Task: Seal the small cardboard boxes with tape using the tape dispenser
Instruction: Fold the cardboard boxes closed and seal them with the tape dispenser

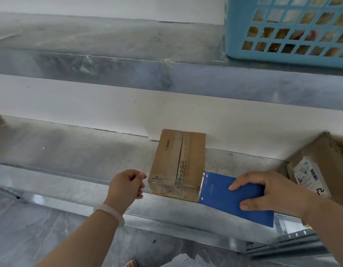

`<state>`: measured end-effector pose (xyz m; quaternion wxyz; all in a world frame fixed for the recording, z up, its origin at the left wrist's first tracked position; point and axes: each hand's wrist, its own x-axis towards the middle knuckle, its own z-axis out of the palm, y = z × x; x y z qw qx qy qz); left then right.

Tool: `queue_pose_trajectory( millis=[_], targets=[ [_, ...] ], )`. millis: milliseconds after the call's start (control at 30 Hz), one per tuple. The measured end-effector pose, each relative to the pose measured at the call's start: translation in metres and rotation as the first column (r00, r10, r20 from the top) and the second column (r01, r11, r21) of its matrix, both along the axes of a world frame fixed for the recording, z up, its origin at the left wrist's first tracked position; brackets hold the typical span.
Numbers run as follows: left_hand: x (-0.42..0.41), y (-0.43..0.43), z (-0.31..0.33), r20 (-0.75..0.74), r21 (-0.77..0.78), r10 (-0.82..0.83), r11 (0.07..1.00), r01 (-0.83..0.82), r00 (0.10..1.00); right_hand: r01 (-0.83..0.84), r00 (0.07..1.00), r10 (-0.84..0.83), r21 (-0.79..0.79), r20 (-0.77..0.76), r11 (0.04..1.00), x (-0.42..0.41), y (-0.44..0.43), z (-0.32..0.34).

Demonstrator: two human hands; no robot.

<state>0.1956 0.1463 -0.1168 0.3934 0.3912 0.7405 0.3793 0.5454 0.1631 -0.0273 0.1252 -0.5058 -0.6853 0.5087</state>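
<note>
At the front edge of the shelf (89, 151), the right hand (271, 191) grips the blue tape dispenser (220, 191), its toothed edge touching the small cardboard box (178, 164). The left hand (126, 186), fingers curled and empty, is just beside the box.

Head count on the shelving: boxes, tool, basket, hands.
Two cardboard boxes: one small cardboard box (178, 164) with tape along its top seam, one labelled box (319, 164) cut by the right edge (only partly in view, counted as one). One blue tape dispenser (220, 191), with one toothed cutting blade (202, 185). One blue plastic basket (238, 26), contents too blurred to count. Two metal shelves: lower shelf (70, 151), upper shelf (89, 35). Two hands: left hand (128, 185), right hand (271, 191). One pale bracelet (111, 211) on the left wrist. One sandalled foot (131, 264) at the bottom edge.
</note>
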Motion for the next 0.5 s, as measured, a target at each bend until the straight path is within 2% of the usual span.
queue_pose_trajectory(
  millis=[200, 267, 333, 400, 433, 500],
  targets=[
    [0.013, 0.0, -0.014, -0.033, 0.016, 0.0, 1.0, 0.001, 0.999, -0.001, 1.0, 0.001, 0.023, 0.027, 1.0, -0.006, 0.005, -0.01],
    [0.014, 0.002, -0.019, 0.04, -0.006, 0.014, 1.0, -0.013, 0.999, 0.001, 1.0, -0.002, 0.029, 0.028, 1.0, -0.007, 0.005, -0.011],
    [0.011, 0.003, -0.024, 0.1, -0.102, 0.012, 0.995, -0.001, 0.995, 0.005, 1.0, -0.006, 0.034, 0.027, 0.999, -0.006, 0.006, -0.011],
    [0.007, 0.003, -0.026, -0.002, -0.137, -0.033, 0.99, 0.032, 0.999, 0.005, 1.0, -0.005, 0.033, 0.025, 0.999, -0.006, 0.005, -0.012],
    [0.006, 0.004, -0.024, -0.108, -0.084, -0.029, 0.996, 0.02, 0.994, 0.004, 1.0, -0.005, 0.036, 0.024, 0.999, -0.006, 0.006, -0.012],
    [0.011, 0.007, -0.012, -0.325, 0.152, 0.029, 0.988, 0.022, 0.945, 0.001, 1.0, -0.002, 0.041, 0.021, 0.999, -0.006, 0.006, -0.013]
  ],
)
